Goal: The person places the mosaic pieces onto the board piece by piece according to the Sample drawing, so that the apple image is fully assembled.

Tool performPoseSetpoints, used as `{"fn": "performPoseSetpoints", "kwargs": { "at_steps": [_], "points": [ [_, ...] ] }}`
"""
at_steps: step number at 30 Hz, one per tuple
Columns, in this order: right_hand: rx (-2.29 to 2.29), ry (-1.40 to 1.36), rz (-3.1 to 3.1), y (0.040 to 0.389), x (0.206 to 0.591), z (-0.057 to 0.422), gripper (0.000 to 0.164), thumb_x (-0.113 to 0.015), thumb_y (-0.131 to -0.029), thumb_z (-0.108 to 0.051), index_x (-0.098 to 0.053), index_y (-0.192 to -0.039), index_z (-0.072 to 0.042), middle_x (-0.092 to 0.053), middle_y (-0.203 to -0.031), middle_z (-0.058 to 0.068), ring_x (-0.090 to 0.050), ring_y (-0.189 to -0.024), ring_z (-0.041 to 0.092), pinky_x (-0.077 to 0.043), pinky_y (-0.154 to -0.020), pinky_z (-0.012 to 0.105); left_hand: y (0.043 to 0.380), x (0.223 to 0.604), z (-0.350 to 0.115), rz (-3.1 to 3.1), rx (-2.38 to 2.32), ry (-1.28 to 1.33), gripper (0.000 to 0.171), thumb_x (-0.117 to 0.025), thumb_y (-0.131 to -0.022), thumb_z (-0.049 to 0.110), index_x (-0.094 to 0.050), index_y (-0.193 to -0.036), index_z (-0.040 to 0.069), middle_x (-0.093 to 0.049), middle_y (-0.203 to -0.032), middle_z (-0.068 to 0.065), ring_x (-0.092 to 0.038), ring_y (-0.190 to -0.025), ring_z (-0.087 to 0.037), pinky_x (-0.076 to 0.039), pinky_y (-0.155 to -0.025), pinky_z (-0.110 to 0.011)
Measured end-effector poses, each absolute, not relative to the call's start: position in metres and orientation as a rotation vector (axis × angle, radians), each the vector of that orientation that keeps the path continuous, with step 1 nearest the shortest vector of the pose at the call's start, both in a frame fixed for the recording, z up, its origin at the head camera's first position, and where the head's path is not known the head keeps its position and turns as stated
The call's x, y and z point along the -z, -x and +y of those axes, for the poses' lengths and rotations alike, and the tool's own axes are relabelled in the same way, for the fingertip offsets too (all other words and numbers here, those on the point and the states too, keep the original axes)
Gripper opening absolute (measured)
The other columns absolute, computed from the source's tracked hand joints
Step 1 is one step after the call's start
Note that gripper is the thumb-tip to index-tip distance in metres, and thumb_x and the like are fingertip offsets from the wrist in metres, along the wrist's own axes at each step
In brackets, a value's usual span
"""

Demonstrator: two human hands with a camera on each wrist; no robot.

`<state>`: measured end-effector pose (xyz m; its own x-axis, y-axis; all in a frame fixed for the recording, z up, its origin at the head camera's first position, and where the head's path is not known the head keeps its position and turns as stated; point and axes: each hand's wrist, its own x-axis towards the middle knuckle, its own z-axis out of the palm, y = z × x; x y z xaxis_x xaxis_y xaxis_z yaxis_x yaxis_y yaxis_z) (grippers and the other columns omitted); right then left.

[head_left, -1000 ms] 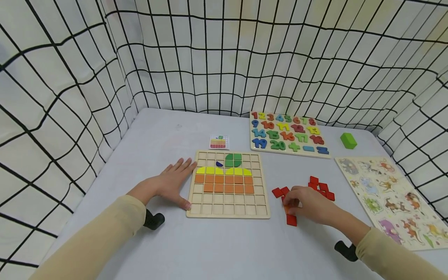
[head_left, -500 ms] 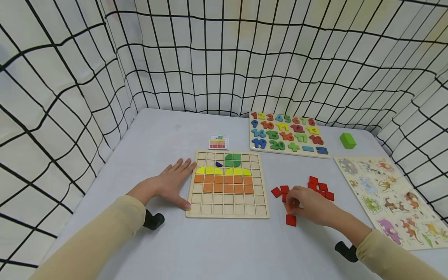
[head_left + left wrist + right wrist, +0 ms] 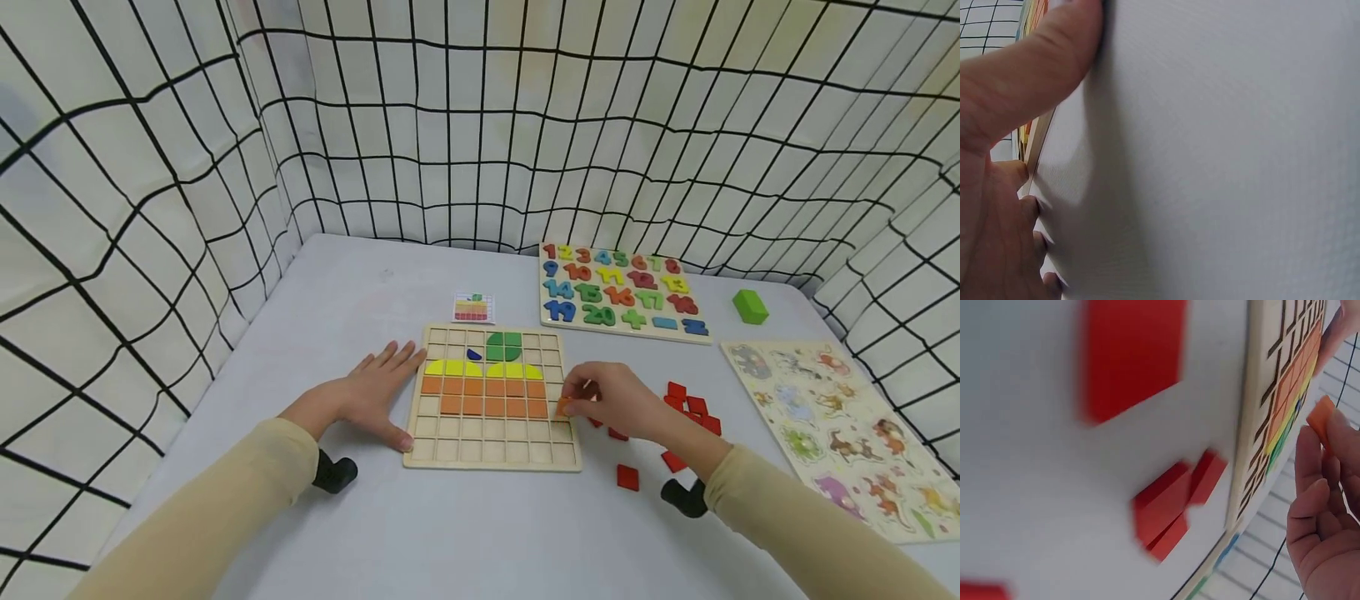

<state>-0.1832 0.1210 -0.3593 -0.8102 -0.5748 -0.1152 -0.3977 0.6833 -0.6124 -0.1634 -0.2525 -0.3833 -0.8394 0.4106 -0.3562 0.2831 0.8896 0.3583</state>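
Observation:
My right hand (image 3: 617,398) pinches an orange square tile (image 3: 1321,417) between thumb and fingertips, over the right edge of the wooden grid board (image 3: 491,454). In the board's cells lie two rows of orange tiles (image 3: 495,407), with yellow quarter-round pieces (image 3: 454,367), a green leaf shape (image 3: 504,345) and a small blue piece (image 3: 474,355) above them. Spread flat, my left hand (image 3: 372,397) rests at the board's left side, thumb and fingertips right at its edge. Loose red square tiles (image 3: 627,477) lie on the table around and beyond my right hand, some hidden behind it.
Behind the grid board lies a small picture card (image 3: 473,307). A number puzzle board (image 3: 624,292) stands at the back, with a green block (image 3: 750,307) to its right. An animal puzzle board (image 3: 847,433) occupies the right side. Black netting encloses the table.
My right hand has lifted the orange tile from among the red tiles and carried it left and forward to the grid board. My left hand stays in place.

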Motion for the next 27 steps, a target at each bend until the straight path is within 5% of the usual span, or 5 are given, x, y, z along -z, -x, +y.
{"fn": "performPoseSetpoints", "kwargs": {
  "at_steps": [5,17,27],
  "points": [
    [0.915,0.778,2.56,0.197,0.359,0.079,0.007,-0.076,-0.093,-0.012,-0.073,-0.099,-0.011,-0.07,-0.094,0.0,-0.064,-0.085,0.014,-0.058,-0.08,0.026,0.165,0.383,-0.249,2.615,-0.41,-0.5,0.135,-0.087,-0.069,0.06,-0.008,-0.165,0.005,-0.001,-0.172,-0.022,0.004,-0.158,-0.047,-0.006,-0.125,-0.069],
    [0.879,0.804,2.495,0.21,0.36,-0.019,0.005,-0.078,-0.092,-0.017,-0.077,-0.094,-0.012,-0.073,-0.087,-0.002,-0.06,-0.077,0.011,-0.05,-0.069,0.02,0.165,0.38,-0.25,2.606,-0.406,-0.497,0.135,-0.087,-0.07,0.06,-0.007,-0.165,0.006,0.0,-0.173,-0.02,0.004,-0.159,-0.046,-0.006,-0.125,-0.068],
    [0.735,0.97,2.447,0.205,0.36,-0.057,0.004,-0.077,-0.092,-0.012,-0.079,-0.095,-0.01,-0.073,-0.083,-0.003,-0.059,-0.075,0.008,-0.049,-0.069,0.017,0.163,0.382,-0.254,2.607,-0.402,-0.479,0.134,-0.087,-0.071,0.059,-0.007,-0.165,0.007,0.002,-0.173,-0.019,0.006,-0.159,-0.046,-0.004,-0.125,-0.068]
  ]
}}
